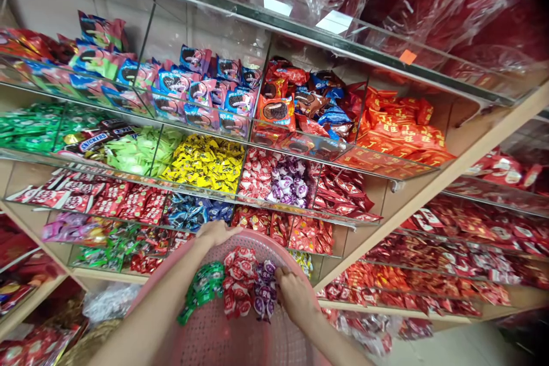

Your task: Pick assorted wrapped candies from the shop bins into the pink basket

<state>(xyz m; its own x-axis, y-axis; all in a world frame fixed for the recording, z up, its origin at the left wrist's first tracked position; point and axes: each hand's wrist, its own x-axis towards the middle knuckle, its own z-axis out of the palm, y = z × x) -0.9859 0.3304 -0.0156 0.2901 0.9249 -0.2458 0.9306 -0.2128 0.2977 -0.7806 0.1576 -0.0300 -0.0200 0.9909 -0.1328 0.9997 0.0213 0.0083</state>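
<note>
Lower centre of frame: the left hand [217, 233] is clenched over the rim of a pink perforated plastic basket [261, 240]. The right hand [295, 297] rests on purple-wrapped sweets [265, 286]; whether it grasps them cannot be told. Red-and-white sweets [237, 280] and green-wrapped sweets [202, 289] lie loosely heaped beside them. Risk: a one-handed hold could let the basket tilt and spill slippery wrappers, or its rim could catch the clear acrylic bins [206, 163] just beyond.
</note>
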